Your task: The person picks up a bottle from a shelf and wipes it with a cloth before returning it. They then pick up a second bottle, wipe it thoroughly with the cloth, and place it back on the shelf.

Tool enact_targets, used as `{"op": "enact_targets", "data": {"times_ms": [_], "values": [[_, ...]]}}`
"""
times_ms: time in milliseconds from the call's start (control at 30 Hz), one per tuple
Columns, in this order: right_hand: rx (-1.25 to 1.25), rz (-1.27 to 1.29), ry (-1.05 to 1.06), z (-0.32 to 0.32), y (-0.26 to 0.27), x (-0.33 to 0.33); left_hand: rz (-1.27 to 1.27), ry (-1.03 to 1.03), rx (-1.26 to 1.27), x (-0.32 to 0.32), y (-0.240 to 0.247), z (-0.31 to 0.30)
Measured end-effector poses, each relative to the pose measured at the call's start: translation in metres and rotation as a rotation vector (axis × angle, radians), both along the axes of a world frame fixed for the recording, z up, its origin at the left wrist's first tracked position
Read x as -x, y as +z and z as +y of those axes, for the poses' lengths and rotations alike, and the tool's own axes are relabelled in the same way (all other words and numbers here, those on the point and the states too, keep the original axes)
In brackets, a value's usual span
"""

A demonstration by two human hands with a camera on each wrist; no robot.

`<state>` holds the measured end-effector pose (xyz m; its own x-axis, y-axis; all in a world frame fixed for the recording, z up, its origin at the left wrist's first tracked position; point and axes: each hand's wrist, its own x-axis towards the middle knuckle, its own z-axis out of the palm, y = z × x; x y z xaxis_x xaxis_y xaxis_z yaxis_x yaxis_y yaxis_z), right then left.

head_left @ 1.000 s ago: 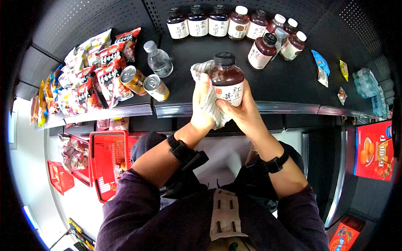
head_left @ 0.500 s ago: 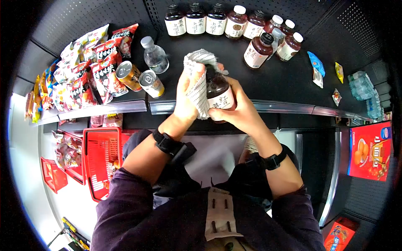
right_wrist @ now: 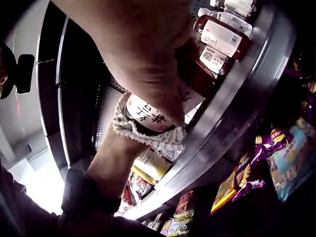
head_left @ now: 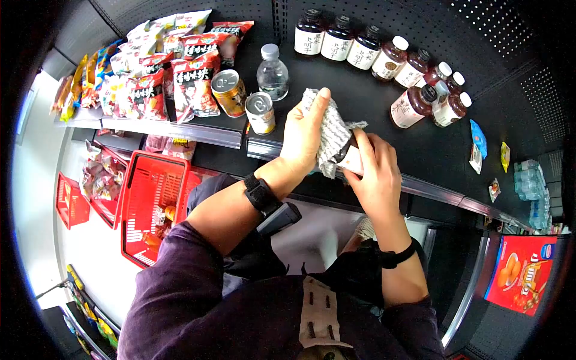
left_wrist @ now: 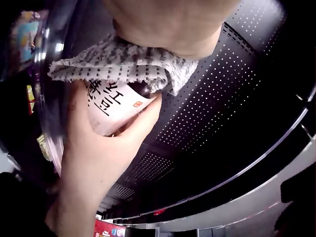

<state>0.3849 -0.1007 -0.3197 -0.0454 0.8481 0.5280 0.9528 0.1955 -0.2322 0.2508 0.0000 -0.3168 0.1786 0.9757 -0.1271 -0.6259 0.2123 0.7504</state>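
A dark drink bottle (left_wrist: 116,106) with a white label of black characters lies tilted between the two hands, its cap end covered by a grey-white knitted cloth (head_left: 332,135). The left hand (head_left: 305,137) holds the cloth against the bottle, thumb pointing up along it. From the other side, the right hand (head_left: 379,175) grips the bottle's body, with fingers and thumb around the label in the left wrist view. Both hands are over the front edge of a black shelf (head_left: 312,78). In the right wrist view the cloth (right_wrist: 158,140) wraps one end of the bottle.
Behind the hands stands a row of dark labelled bottles (head_left: 363,48). A clear bottle (head_left: 273,78), a gold can (head_left: 228,93) and a silver can (head_left: 260,114) stand left, beside snack bags (head_left: 195,87). Red baskets (head_left: 153,204) are lower left; small packets (head_left: 477,144) lie right.
The bottle has gone from upright to tilted over, and the cloth has moved from its side onto its cap end. The right hand now grips from above. The head view has turned.
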Motion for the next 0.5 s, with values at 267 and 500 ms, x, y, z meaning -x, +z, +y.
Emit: {"op": "enact_targets", "data": {"times_ms": [267, 500], "values": [[-0.216, -0.369, -0.023, -0.003, 0.003, -0.012, -0.008, -0.038, 0.105, 0.004, -0.011, 0.006], [-0.195, -0.052, 0.052, -0.006, 0.01, -0.012, -0.124, -0.297, -0.059, 0.007, -0.013, -0.006]]}}
